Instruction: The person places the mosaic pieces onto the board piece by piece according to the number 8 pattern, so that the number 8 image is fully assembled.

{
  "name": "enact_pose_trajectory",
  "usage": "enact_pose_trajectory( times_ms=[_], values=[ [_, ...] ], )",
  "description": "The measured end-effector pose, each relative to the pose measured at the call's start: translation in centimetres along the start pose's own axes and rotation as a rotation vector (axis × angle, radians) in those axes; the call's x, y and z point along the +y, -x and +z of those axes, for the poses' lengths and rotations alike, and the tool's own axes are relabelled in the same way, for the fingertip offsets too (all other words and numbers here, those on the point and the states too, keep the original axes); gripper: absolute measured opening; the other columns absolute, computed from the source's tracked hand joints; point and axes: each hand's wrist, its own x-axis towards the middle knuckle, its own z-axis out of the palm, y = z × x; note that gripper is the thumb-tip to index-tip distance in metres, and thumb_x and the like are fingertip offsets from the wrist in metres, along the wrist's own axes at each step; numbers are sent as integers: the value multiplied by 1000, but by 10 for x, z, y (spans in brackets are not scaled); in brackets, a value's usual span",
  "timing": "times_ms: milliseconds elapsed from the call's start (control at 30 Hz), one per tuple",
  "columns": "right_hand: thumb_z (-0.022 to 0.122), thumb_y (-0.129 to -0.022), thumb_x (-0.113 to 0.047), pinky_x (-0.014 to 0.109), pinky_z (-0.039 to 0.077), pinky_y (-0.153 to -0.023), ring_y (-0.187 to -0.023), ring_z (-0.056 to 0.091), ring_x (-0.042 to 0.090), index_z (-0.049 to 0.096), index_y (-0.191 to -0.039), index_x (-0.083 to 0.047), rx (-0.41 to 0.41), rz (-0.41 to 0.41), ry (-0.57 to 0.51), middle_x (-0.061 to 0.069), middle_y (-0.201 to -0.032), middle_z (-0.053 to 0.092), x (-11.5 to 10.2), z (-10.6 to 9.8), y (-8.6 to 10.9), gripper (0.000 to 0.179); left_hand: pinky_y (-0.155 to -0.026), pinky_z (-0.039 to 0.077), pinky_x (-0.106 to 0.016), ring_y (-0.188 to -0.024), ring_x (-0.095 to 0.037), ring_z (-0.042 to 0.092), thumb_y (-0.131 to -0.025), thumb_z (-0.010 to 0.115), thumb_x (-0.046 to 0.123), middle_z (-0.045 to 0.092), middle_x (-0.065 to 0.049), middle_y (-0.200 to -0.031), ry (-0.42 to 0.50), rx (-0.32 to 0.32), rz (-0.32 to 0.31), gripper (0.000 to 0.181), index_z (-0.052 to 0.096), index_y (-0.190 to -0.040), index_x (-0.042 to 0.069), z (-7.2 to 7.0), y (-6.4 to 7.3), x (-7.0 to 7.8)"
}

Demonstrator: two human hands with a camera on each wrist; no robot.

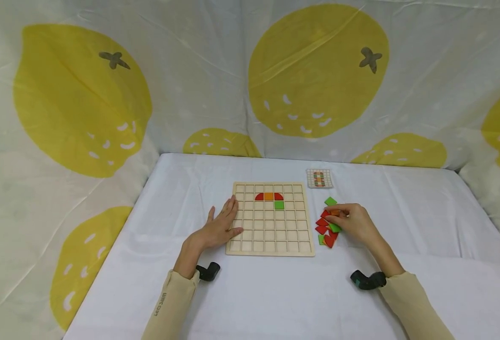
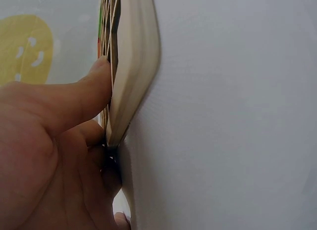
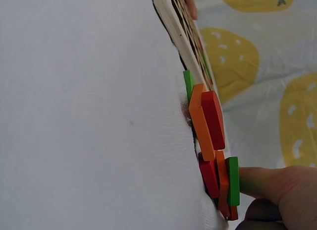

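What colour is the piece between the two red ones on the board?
The middle piece is orange, best seen in the head view.

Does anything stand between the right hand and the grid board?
Only low red tiles, just left of the right hand; past them, bare white cloth reaches the right edge of the grid board. The left hand rests at the opposite edge.

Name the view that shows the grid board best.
Head view: nearly the whole grid board faces the camera. The left wrist view shows only a corner, edge-on; the right wrist view, a foreshortened side.
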Motion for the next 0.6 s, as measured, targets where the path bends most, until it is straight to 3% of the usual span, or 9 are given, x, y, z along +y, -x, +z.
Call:
enact_pose_trajectory(
  times_ms=[233, 467, 600],
  values=[
    [80, -92, -24, 24, 28, -54, -70, 43, 19, 77, -122, -6, -5, 31, -21, -1, -64, 42, -1, 1, -2, 35, -125, -9, -68, -163, -36, -5, -109, 52, 32, -11, -17, -174, 7, 0, 8, 84, -2, -163, -3, 0, 0, -1],
    [81, -92, -27, 26, 29, -56, -72, 44, 20, 77, -119, -4, 32, -12, 46, 1, -67, 49, -6, 5, -9, 36, -125, -9, -68, -163, -37, -5, -109, 52, 32, -10, -17, -174, 15, 5, 12, 84, -1, -163, -4, 0, 0, 0],
    [80, -92, -27, 26, 31, -55, -68, 45, 19, 78, -117, -6, 35, -14, 56, 1, -65, 46, -7, 6, -12, 33, -125, -10, -68, -163, -36, -6, -109, 51, 33, -11, -16, -174, 4, 0, 3, 84, -2, -163, -3, 0, 0, 0]
  ],
)
